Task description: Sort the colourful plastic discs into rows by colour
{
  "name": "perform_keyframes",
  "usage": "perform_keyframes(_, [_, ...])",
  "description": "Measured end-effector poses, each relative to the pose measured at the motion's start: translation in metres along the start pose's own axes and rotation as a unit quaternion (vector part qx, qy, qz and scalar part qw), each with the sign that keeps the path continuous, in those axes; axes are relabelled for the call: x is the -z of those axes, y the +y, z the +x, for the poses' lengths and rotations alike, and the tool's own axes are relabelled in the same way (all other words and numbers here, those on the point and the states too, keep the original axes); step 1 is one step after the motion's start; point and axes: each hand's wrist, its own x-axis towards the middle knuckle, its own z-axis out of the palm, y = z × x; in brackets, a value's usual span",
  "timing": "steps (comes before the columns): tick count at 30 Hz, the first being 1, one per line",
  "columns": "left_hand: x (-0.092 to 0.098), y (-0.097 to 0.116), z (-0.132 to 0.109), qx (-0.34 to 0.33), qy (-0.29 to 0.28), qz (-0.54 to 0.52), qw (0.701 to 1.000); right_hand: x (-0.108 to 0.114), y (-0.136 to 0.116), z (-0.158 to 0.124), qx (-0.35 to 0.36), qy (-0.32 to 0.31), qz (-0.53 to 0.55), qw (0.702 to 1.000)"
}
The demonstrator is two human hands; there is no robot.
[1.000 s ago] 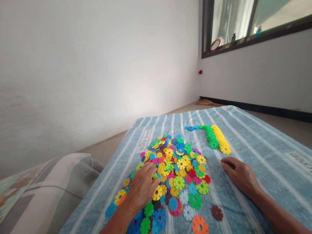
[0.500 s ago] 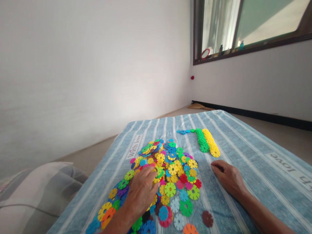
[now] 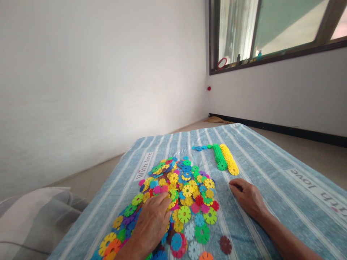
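Observation:
A loose pile of flower-shaped plastic discs (image 3: 187, 190) in many colours spreads over the striped cloth. My left hand (image 3: 152, 221) lies on the near left side of the pile, palm down, fingers reaching forward and thumb apart; the discs beneath it are hidden. To the right of the pile my right hand (image 3: 248, 196) rests on the cloth, its fingers curled in and nothing visible in them. Just beyond it lie a row of overlapping yellow discs (image 3: 229, 160) and a row of green discs (image 3: 219, 157), side by side. A short line of blue discs (image 3: 199, 148) extends left from the green row's far end.
The blue-and-white striped cloth (image 3: 273, 187) covers the table. A brown disc (image 3: 225, 245) lies apart at the near right of the pile. Grey-and-white fabric (image 3: 35, 224) is at the lower left. A white wall (image 3: 108, 72) and a window (image 3: 284, 29) stand behind.
The view has shifted slightly, so everything sits a little further left. My left hand has drawn back slightly over the pile. My right hand keeps its curled pose on the cloth.

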Motion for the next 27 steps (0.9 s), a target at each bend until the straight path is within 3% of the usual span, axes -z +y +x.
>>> perform_keyframes(9, [-0.008,-0.011,-0.002,-0.020,0.029,-0.004,0.999,-0.001,0.002,0.000,-0.009,-0.010,-0.003,1.000])
perform_keyframes(19, [0.005,-0.017,-0.006,0.022,0.053,-0.043,0.997,0.001,0.005,-0.002,-0.006,-0.007,-0.016,1.000])
perform_keyframes(27, [0.003,-0.016,-0.005,0.014,0.035,-0.034,0.999,0.003,0.007,-0.002,-0.027,-0.018,-0.011,0.999])
